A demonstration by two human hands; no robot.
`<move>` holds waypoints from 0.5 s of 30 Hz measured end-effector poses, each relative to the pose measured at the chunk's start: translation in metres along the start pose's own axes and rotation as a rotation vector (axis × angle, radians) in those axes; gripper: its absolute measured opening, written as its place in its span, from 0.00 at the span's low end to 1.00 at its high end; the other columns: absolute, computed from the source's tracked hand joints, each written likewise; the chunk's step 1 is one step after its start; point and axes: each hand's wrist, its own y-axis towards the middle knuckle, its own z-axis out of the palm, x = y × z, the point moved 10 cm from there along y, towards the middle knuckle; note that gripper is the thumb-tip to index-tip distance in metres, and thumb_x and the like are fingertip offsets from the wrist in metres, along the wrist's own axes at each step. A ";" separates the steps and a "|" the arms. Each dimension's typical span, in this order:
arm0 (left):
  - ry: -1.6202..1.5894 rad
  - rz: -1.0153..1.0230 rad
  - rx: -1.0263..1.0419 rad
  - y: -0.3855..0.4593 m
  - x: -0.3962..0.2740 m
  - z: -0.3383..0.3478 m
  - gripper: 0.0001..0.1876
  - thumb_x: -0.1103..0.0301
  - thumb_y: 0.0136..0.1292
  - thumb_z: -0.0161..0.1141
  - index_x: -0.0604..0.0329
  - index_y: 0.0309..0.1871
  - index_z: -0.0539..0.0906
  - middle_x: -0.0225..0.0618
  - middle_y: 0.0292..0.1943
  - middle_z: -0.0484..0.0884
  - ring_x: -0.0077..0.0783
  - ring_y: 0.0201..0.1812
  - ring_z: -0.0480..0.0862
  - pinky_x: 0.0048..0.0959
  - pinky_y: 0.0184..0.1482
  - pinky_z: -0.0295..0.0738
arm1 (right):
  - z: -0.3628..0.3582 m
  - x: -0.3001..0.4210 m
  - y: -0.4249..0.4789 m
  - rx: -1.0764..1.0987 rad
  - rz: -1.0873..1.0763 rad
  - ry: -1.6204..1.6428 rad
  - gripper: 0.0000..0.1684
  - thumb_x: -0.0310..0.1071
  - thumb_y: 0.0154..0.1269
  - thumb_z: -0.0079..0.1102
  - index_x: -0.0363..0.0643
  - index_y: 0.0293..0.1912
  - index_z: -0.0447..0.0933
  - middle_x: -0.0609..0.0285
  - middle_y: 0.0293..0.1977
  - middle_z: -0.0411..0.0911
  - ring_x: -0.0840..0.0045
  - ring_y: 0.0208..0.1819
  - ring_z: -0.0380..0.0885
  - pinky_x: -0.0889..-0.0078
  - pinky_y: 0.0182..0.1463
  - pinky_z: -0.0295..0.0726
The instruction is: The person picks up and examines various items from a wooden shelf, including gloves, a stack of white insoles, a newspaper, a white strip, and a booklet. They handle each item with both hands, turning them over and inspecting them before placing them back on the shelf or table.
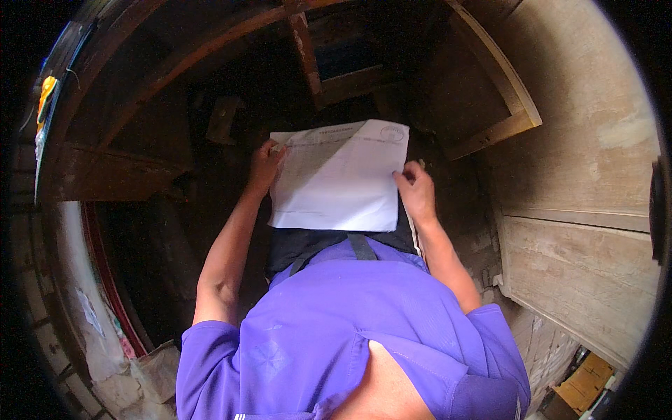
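Observation:
A wide white paper sheet [341, 184] is spread in front of me, above my dark trousers [299, 244]. It bears printed writing along its top and an oval stamp in the upper right corner. My left hand [266, 163] grips the sheet's left edge near the top, thumb over the paper. At the right edge, about halfway down, my right hand [417, 189] pinches the paper between thumb and fingers. A band of shade crosses the sheet's upper left part, while the lower part is brightly lit. Whether more sheets lie beneath cannot be seen.
Dark wooden beams [305, 52] cross the shadowed space ahead. To the right stand a pale wooden panel [577, 257] and an angled wooden frame [504, 126]. A brown cardboard piece [584, 382] lies at lower right. A pale sack-like bundle [157, 370] sits at lower left.

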 end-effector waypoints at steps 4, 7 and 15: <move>0.159 0.178 -0.081 -0.009 -0.060 0.004 0.07 0.74 0.57 0.59 0.62 0.39 0.78 0.39 0.28 0.81 0.31 0.30 0.80 0.30 0.36 0.74 | -0.040 -0.007 0.029 -0.143 -0.044 -0.029 0.14 0.36 0.62 0.56 0.35 0.41 0.74 0.43 0.36 0.79 0.55 0.40 0.79 0.60 0.45 0.75; 0.153 0.204 -0.104 -0.018 -0.077 0.017 0.07 0.75 0.56 0.58 0.62 0.39 0.77 0.44 0.29 0.81 0.36 0.31 0.82 0.32 0.37 0.74 | -0.052 -0.001 0.032 -0.173 -0.026 -0.117 0.13 0.34 0.65 0.53 0.35 0.44 0.71 0.44 0.32 0.79 0.54 0.36 0.80 0.59 0.40 0.75; 0.310 0.192 -0.124 -0.019 -0.060 0.026 0.09 0.69 0.60 0.60 0.63 0.39 0.75 0.50 0.34 0.81 0.50 0.38 0.83 0.37 0.39 0.75 | -0.039 -0.002 0.027 -0.147 -0.099 -0.470 0.25 0.32 0.62 0.57 0.38 0.57 0.64 0.43 0.41 0.77 0.50 0.44 0.77 0.52 0.47 0.75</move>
